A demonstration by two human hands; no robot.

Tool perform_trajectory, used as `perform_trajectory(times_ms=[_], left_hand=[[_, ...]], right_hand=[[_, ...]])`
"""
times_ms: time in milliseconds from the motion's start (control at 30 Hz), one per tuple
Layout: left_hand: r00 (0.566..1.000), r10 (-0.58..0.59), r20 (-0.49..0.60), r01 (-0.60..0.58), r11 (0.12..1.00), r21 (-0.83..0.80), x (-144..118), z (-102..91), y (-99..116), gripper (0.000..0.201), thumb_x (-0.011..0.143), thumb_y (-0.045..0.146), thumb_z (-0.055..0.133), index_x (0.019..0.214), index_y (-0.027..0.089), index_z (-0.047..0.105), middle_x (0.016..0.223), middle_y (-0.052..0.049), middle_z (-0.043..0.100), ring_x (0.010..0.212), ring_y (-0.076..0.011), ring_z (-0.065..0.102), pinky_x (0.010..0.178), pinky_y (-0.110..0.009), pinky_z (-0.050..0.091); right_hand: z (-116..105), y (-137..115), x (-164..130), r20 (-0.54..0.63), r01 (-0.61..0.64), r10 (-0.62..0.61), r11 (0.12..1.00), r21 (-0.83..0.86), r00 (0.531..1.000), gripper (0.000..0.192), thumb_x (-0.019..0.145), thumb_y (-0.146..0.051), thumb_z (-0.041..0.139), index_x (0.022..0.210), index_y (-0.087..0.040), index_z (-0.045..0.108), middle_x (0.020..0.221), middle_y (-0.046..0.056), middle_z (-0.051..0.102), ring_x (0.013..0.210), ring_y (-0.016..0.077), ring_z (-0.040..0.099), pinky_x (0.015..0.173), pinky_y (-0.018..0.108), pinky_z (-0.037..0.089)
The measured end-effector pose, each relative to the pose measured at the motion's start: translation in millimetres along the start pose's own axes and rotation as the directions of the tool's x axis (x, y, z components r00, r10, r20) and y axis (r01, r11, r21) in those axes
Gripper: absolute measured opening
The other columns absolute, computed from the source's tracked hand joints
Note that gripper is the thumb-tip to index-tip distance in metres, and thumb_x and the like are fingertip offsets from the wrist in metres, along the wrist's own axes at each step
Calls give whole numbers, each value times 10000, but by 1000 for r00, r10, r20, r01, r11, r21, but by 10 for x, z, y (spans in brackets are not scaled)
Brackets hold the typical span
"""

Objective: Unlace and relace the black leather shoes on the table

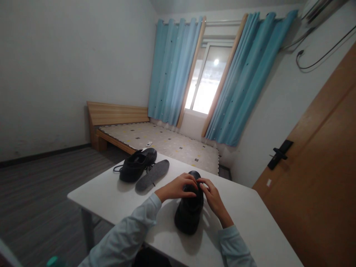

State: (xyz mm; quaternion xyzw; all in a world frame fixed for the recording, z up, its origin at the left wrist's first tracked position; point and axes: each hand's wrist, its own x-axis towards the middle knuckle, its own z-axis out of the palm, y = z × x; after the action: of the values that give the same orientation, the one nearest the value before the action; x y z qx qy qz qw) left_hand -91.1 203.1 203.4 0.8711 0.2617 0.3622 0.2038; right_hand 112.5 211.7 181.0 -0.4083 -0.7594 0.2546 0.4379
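A black shoe (189, 215) lies on the white table (111, 196) in front of me, toe toward me. My left hand (178, 187) rests its fingers on the shoe's far end, around the opening. My right hand (213, 196) touches the same end from the right side, fingertips meeting those of the left. Whether either hand pinches a lace or tongue is hidden. A second black shoe (137, 165) with loose laces sits farther left on the table. A grey insole (152, 175) lies flat right beside that shoe.
A wooden bed frame with a patterned mattress (167, 142) stands beyond the table, under a window with blue curtains (172, 74). A wooden door (319, 167) with a black handle is on the right. Dark floor stretches to the left of the table.
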Motion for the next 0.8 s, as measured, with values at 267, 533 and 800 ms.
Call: perform_trajectory(times_ms=[267,533,800], left_hand=[[999,37,21,-38,999,37,18,-25,-5,199,801,317,611,954,205,673,1106,-67,623,1073,-182,536,963,-303,386],[986,-131,102,111,977,182,-106,-12,423,250,804,431,587,959,261,685,997,-35,693,1235,-247,448,1000,-331,356],[929,-370,24,308,806,506,-278,439,788,440,603,372,782,952,159,620,893,-151,674,905,-318,587,801,-436,427]], right_hand=[[3,-10,2,-7,-8,8,1000,-3,1000,273,854,-379,471,1004,-212,625,1062,70,633,1028,226,565,827,346,479],[-9,10,1,0,-32,32,999,-9,1000,270,838,-383,486,996,-218,629,1064,69,632,1032,240,558,809,356,486],[1,6,-3,8,-52,52,999,9,999,268,836,-384,485,992,-214,621,1071,68,623,1046,233,551,817,342,486]])
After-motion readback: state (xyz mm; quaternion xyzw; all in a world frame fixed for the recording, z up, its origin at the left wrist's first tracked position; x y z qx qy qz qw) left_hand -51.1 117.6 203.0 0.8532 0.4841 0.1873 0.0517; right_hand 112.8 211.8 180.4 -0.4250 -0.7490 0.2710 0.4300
